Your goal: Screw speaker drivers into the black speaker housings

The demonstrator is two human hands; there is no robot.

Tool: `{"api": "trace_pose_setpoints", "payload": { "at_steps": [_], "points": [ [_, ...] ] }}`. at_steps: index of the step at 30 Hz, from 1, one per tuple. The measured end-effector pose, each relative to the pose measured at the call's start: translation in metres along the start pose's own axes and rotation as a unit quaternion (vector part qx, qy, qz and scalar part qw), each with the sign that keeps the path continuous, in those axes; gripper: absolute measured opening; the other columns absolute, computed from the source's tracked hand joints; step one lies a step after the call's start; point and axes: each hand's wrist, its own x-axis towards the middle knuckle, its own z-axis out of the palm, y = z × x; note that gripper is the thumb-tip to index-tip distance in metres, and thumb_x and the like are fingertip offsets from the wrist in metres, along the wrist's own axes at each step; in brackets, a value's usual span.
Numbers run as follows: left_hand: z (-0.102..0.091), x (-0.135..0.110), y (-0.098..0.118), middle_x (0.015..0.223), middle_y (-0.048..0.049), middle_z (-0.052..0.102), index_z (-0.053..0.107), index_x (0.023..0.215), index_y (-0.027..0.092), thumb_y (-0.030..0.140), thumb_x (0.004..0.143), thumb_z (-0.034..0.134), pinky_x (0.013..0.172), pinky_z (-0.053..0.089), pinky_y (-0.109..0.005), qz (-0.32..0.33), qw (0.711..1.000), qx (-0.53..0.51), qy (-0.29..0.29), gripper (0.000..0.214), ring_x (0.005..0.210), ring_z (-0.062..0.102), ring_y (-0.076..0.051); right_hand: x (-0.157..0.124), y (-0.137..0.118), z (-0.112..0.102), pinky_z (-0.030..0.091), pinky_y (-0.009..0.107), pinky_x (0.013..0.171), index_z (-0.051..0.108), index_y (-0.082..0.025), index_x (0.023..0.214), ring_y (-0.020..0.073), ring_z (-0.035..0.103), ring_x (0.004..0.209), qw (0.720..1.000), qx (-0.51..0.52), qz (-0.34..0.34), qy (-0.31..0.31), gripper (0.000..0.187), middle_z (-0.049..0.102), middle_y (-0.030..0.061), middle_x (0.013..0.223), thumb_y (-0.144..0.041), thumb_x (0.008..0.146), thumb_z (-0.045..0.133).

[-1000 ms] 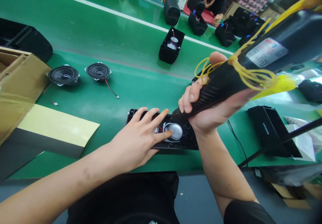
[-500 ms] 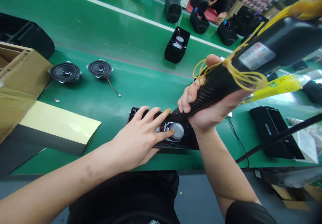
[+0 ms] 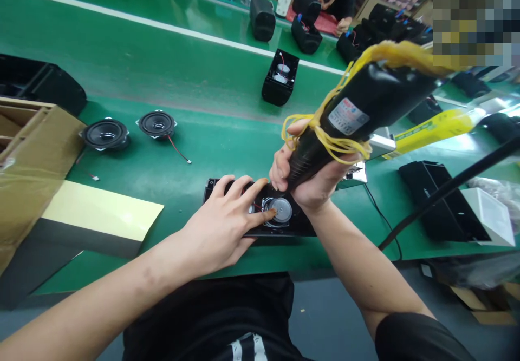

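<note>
A flat black speaker housing (image 3: 300, 223) lies on the green bench near its front edge, with a round silver speaker back (image 3: 281, 210) showing inside. My left hand (image 3: 221, 225) rests on the housing, fingers spread flat, index fingertip beside the silver disc. My right hand (image 3: 311, 179) is wrapped round the grip of a black electric screwdriver (image 3: 361, 104) bound with yellow rubber bands. The tool stands steeply over the housing's right part; its tip is hidden behind my hand.
Two loose black speaker drivers (image 3: 106, 135) (image 3: 157, 124) lie at the left, beside a cardboard box (image 3: 24, 155) and a yellow sheet (image 3: 97, 217). An open black housing (image 3: 279, 77) sits further back. A black box (image 3: 436, 201) and cable lie right. Another person's hands (image 3: 343, 25) work across the belt.
My right hand has swung the screwdriver from a low slant to a steeper, more upright stance over the housing. My left hand has stayed on the housing.
</note>
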Motion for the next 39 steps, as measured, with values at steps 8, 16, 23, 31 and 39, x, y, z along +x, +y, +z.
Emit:
{"api": "trace_pose_setpoints", "payload": {
  "at_steps": [8,16,23,31,39],
  "points": [
    [0.001,-0.001,0.001,0.154,-0.017,0.053,0.068,0.146,0.035,0.032,0.086,0.078,0.119,0.036,-0.069,-0.008,1.0,-0.009,0.002,0.061,0.147,0.043,-0.045,-0.003,0.014,-0.004,0.039,0.025,0.037,0.062,-0.028,0.116,0.0124,0.047,0.041,0.999,0.025,-0.013,-0.025,0.056,0.057,-0.0043,0.066,-0.079,0.094,0.061],
    [0.019,-0.006,-0.004,0.167,-0.0147,0.046,0.069,0.141,0.041,0.032,0.088,0.076,0.112,0.041,-0.072,0.006,0.997,0.016,0.071,0.054,0.143,0.049,-0.046,0.007,-0.053,-0.023,0.037,0.025,0.031,0.058,-0.03,0.124,0.0128,0.044,0.035,0.979,-0.048,-0.164,0.114,0.057,0.055,-0.0083,0.063,-0.079,0.095,0.054],
    [0.027,0.001,-0.002,0.169,-0.0125,0.045,0.067,0.142,0.04,0.034,0.093,0.07,0.109,0.044,-0.071,0.022,0.994,0.032,0.103,0.05,0.143,0.05,-0.045,0.018,-0.114,-0.095,0.031,0.021,0.033,0.063,-0.023,0.113,0.0103,0.042,0.037,0.877,-0.217,-0.315,0.29,0.057,0.05,-0.0076,0.057,-0.077,0.099,0.047],
    [0.019,-0.002,-0.012,0.175,-0.0097,0.038,0.053,0.158,0.037,0.038,0.098,0.063,0.105,0.054,-0.062,0.057,0.991,0.052,0.111,0.061,0.148,0.048,-0.042,0.017,-0.095,-0.113,0.033,0.023,0.035,0.062,-0.026,0.108,0.0116,0.043,0.036,0.883,-0.234,-0.275,0.3,0.061,0.047,-0.008,0.059,-0.084,0.096,0.045],
    [0.005,-0.015,-0.04,0.159,-0.0037,0.057,0.067,0.126,0.035,0.044,0.103,0.058,0.109,0.05,-0.063,-0.032,0.989,0.009,0.141,0.026,0.137,0.06,-0.038,0.008,-0.096,-0.111,0.034,0.024,0.036,0.068,-0.028,0.11,0.0121,0.044,0.037,0.893,-0.226,-0.272,0.28,0.057,0.05,-0.0056,0.06,-0.08,0.095,0.051]
  ]
}}
